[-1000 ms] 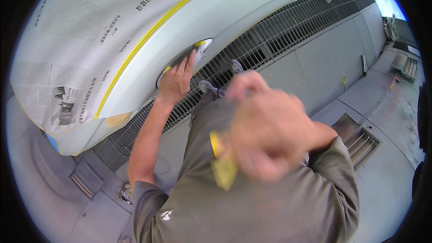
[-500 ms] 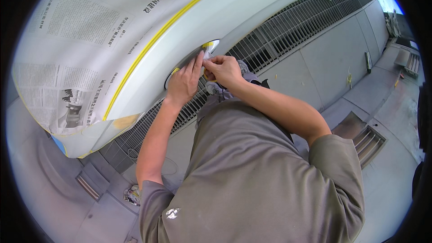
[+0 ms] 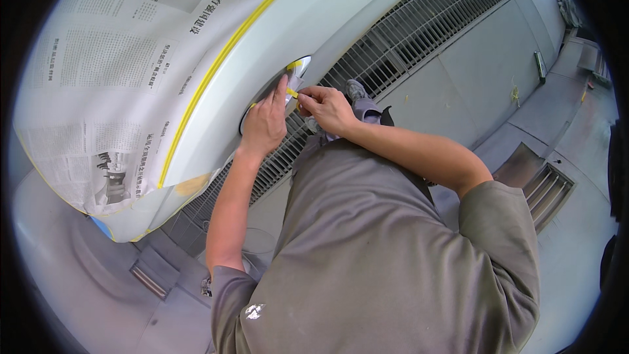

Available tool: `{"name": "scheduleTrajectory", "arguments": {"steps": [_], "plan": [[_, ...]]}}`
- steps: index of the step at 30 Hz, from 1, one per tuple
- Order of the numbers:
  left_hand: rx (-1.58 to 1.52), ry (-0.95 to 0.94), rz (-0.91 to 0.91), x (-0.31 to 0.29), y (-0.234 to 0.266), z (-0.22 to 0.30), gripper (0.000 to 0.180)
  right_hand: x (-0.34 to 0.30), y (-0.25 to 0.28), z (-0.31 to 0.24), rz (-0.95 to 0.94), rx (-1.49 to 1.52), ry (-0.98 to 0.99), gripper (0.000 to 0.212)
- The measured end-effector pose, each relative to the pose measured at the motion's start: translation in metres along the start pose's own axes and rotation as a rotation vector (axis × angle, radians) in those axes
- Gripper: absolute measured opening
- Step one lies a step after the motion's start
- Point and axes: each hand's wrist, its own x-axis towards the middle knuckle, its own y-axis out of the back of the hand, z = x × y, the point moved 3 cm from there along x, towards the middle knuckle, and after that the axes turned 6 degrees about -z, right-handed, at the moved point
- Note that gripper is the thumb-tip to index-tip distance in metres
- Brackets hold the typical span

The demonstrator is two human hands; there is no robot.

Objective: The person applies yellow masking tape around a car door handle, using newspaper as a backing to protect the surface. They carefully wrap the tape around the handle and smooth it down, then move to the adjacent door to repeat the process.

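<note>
A white car body panel (image 3: 242, 78) slopes in front of me, with a shiny, dark-recessed part that looks like a door handle (image 3: 301, 65) set in it. Bits of yellow tape mark that part's two ends. My left hand (image 3: 263, 123) rests against it, fingers stretched out and lying along its edge. Just to the right, my right hand (image 3: 329, 111) is closed in a pinch on a short strip of yellow masking tape (image 3: 292, 93), whose far end reaches my left fingers. Part of a yellow ring shape shows under the right fingers, mostly hidden.
Newspaper (image 3: 124, 59) covers the panel's upper left, edged by a line of yellow tape (image 3: 216, 65). Below runs a metal floor grating (image 3: 419, 36) beside grey floor plates (image 3: 472, 85). A slotted floor opening (image 3: 547, 193) lies at right. My shoe (image 3: 356, 89) is near the grating.
My right hand has drawn slightly away from the left, and a yellow tape strip now shows between them. The left hand stays on the handle part. The view has shifted a little.
</note>
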Motion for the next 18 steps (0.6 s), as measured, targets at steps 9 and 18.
{"name": "scheduleTrajectory", "arguments": {"steps": [9, 18], "plan": [[-0.085, 0.005, 0.051, 0.005, 0.009, 0.009, 0.057, 0.022, -0.013, 0.017, -0.015, 0.113, 0.030, 0.028], [-0.026, 0.202, 0.126, 0.019, 0.003, 0.016, 0.035, 0.031, -0.010, 0.032, -0.062, 0.325, -0.035, 0.022]]}}
